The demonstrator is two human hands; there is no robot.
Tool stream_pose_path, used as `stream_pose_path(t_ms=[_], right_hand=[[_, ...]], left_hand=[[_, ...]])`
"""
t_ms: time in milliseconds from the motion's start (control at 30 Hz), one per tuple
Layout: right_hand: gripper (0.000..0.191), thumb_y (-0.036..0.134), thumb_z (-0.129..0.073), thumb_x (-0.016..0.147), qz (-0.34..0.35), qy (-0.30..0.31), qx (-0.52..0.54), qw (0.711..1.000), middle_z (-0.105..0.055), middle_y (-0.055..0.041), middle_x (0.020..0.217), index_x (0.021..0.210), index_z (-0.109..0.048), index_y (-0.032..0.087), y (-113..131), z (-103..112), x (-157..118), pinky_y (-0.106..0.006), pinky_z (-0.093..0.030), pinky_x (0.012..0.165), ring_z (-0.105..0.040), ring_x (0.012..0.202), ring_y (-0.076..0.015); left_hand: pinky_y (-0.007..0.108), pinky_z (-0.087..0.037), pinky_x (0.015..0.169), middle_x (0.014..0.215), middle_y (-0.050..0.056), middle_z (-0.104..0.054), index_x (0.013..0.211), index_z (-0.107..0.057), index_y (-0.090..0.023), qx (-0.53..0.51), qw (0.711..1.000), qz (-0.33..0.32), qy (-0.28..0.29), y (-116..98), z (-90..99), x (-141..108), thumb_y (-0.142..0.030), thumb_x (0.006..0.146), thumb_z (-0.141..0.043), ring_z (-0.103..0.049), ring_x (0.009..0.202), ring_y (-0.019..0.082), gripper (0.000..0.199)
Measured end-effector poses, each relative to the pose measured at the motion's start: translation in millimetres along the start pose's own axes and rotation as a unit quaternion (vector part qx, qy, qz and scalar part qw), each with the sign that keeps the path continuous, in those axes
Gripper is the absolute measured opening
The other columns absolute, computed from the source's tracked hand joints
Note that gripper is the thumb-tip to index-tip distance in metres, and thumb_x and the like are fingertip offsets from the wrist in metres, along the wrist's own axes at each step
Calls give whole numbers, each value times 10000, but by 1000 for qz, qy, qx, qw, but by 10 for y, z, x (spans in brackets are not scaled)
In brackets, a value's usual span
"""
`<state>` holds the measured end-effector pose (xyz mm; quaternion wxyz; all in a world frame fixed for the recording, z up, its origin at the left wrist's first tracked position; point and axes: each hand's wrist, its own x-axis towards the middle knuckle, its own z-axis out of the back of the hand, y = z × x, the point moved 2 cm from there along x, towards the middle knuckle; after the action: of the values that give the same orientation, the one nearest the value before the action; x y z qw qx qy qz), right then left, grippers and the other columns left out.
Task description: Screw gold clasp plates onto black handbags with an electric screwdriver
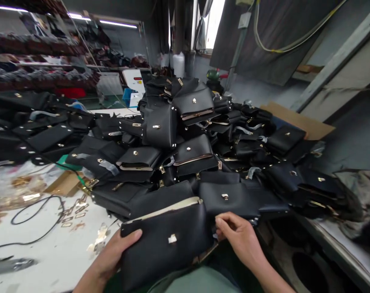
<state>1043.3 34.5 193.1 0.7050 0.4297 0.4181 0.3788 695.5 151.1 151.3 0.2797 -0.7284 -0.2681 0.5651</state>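
Observation:
A black handbag (151,248) with a small metal clasp lies close to my body, its cream-edged opening facing away from me. My left hand (116,250) grips the bag's left side, thumb on the front panel. At the bag's right edge, my right hand (236,234) has its fingers curled together; what they hold, if anything, is too small to make out. Just beyond, another black bag (212,199) with a clasp lies on the big pile of black bags (160,130).
The white table (50,260) on the left carries loose gold metal pieces (71,213), a black cable (35,243), a grey tool (10,265) and a cardboard box (64,184). A cardboard sheet (298,120) stands behind the pile at right. Shelves of bags line the back left.

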Motion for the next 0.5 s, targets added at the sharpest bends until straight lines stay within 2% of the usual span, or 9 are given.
stream_pose_path(t_ms=[67, 133, 200, 300, 400, 467, 500], right_hand=[[368, 541, -642, 892, -15, -18, 15, 1000, -698, -34, 777, 916, -733, 186, -38, -74, -6, -284, -530, 685, -680, 714, -206], [361, 533, -633, 897, -14, -26, -1, 1000, -706, -38, 805, 943, -738, 191, -53, -162, -12, -283, -525, 692, -684, 734, -207], [320, 495, -625, 907, 3, -21, -35, 999, -717, -40, 839, 930, -746, 199, -35, -243, 2, -275, -516, 701, -686, 772, -207], [258, 419, -598, 930, 50, -1, -83, 995, -721, -37, 880, 900, -751, 214, 31, -312, 80, -264, -510, 720, -685, 814, -197], [211, 343, -581, 938, 102, 14, -136, 985, -720, -35, 917, 966, -754, 228, 107, -337, 217, -269, -519, 744, -686, 825, -188], [233, 295, -640, 889, 157, 35, -188, 969, -729, -54, 1061, 1088, -747, 239, 148, -384, 320, -310, -525, 879, -689, 979, -220], [318, 284, -692, 843, 185, 58, -217, 957, -717, -69, 1167, 1155, -735, 245, 159, -427, 368, -352, -504, 975, -664, 1103, -254]], left_hand=[[432, -604, 917, 1144, 157, -760, 1217, -671, -133, 64, 996, -6, 59, -91, 30, 218, -422, 607, -930, -731, 1038, 346, 722], [446, -581, 950, 1138, 160, -761, 1145, -702, -125, 128, 990, -16, 64, -146, 1, 426, -521, 633, -885, -716, 1073, 357, 672], [470, -547, 999, 1116, 149, -768, 1086, -722, -132, 198, 979, -43, 21, -143, -26, 574, -598, 659, -822, -704, 1097, 371, 639], [460, -493, 1075, 1172, 128, -757, 1074, -728, -158, 273, 954, -108, -56, -56, -27, 658, -633, 696, -750, -660, 1191, 372, 608], [444, -500, 1074, 1231, 115, -737, 1114, -714, -177, 282, 951, -111, -64, 36, -14, 674, -661, 780, -640, -652, 1213, 357, 593], [452, -455, 1126, 1271, 119, -718, 1135, -704, -175, 290, 948, -113, -66, 34, -6, 667, -672, 799, -597, -624, 1258, 354, 609], [458, -411, 1166, 1300, 125, -702, 1148, -698, -169, 298, 945, -118, -71, 17, 4, 652, -680, 795, -590, -594, 1297, 353, 631]])
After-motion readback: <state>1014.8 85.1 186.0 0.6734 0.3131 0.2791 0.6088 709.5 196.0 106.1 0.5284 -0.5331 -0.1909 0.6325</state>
